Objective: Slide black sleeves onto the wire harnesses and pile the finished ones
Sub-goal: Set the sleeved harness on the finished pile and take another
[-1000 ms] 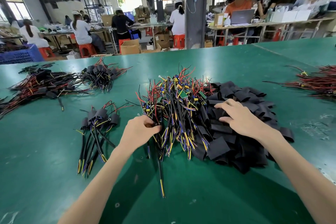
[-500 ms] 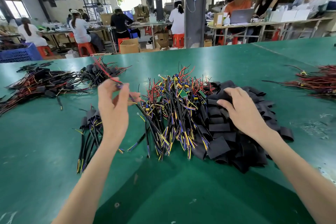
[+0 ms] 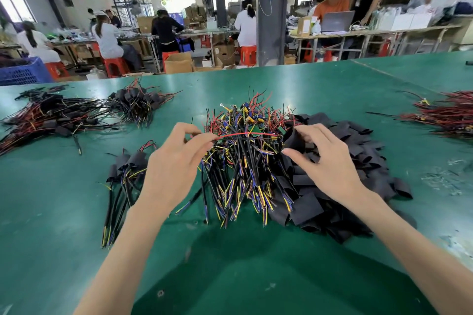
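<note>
The green table (image 3: 51, 212) fills the lower view and bears every heap. Right of centre lies the broad mound of loose black sleeves (image 3: 363, 161), flat pieces heaped over one another. Touching its left edge is the heap of bare wire harnesses (image 3: 243, 174), with black cables and yellow, blue and red leads fanned toward the person. At the far left spreads the large pile of sleeved harnesses (image 3: 51, 115), and a bundle of red wires (image 3: 448, 115) lies at the right edge, well apart from the rest.

Beyond the table's far edge stands a blue crate (image 3: 23, 71); what it holds cannot be told. Near it an open cardboard box (image 3: 178, 62) sits on the floor, its inside hidden.

A small pile of finished harnesses (image 3: 125, 169) lies just left of the left hand (image 3: 174, 169). That hand pinches one red wire (image 3: 245, 134) between thumb and fingertip, with the other fingers loosely curled. The right hand (image 3: 325, 161) grips a single black sleeve (image 3: 294, 139) between thumb and fingers, above the mound's left edge. The wire runs level from the left fingertips to the sleeve; whether its tip is inside cannot be told.
</note>
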Action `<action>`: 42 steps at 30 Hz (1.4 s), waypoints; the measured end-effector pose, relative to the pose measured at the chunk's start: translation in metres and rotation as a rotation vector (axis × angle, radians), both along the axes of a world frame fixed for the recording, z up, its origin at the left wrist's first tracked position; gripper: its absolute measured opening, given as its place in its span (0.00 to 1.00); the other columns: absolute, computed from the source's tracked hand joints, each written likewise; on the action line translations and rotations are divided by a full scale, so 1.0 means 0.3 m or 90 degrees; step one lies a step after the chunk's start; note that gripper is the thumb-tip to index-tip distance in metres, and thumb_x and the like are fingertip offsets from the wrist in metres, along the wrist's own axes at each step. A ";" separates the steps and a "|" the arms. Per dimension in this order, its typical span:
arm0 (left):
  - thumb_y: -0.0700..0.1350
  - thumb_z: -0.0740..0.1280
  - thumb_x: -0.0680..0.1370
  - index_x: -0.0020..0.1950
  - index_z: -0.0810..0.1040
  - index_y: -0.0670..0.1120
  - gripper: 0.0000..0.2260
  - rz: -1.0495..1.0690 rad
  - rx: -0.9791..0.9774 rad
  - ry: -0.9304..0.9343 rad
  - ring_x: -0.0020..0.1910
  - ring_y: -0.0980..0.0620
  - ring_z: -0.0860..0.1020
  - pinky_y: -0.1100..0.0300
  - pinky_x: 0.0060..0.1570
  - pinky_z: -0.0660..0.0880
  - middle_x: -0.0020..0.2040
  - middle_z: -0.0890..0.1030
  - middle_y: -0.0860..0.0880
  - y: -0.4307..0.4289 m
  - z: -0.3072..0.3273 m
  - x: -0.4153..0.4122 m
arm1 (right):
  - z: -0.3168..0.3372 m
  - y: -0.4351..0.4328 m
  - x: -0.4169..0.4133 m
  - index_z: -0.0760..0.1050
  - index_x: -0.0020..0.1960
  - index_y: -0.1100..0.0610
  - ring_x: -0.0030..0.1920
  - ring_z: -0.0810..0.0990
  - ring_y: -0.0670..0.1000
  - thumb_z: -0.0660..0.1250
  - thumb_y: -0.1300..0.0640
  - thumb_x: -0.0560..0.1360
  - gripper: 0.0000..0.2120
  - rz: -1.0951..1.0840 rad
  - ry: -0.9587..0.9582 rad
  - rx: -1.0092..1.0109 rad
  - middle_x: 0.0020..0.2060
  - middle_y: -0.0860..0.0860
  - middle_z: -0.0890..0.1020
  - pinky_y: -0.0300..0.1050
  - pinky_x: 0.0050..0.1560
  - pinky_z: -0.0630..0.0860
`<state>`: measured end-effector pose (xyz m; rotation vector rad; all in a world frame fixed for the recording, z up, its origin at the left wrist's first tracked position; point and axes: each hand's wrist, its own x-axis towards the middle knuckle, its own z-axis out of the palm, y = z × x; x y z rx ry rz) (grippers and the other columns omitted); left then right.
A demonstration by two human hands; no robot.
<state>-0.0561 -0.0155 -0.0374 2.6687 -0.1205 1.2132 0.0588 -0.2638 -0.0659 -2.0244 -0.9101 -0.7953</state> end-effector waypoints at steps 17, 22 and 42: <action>0.50 0.60 0.80 0.52 0.80 0.48 0.11 0.011 -0.059 -0.051 0.34 0.54 0.69 0.54 0.30 0.74 0.49 0.75 0.49 -0.009 -0.044 0.019 | 0.009 -0.004 -0.011 0.78 0.57 0.59 0.52 0.79 0.53 0.73 0.54 0.72 0.16 0.008 -0.007 -0.044 0.51 0.51 0.80 0.46 0.56 0.73; 0.48 0.62 0.80 0.52 0.81 0.47 0.09 0.016 -0.063 -0.054 0.35 0.53 0.71 0.56 0.31 0.73 0.49 0.75 0.48 -0.016 -0.040 0.017 | 0.004 0.000 -0.008 0.79 0.55 0.59 0.51 0.79 0.54 0.73 0.55 0.71 0.15 0.004 -0.016 -0.056 0.50 0.51 0.81 0.46 0.55 0.73; 0.51 0.60 0.79 0.52 0.82 0.47 0.13 -0.015 -0.048 -0.037 0.37 0.48 0.78 0.51 0.32 0.77 0.49 0.76 0.48 -0.046 -0.048 0.012 | 0.015 0.002 -0.019 0.78 0.57 0.60 0.47 0.79 0.50 0.74 0.55 0.70 0.17 0.016 0.014 0.013 0.48 0.51 0.80 0.46 0.53 0.75</action>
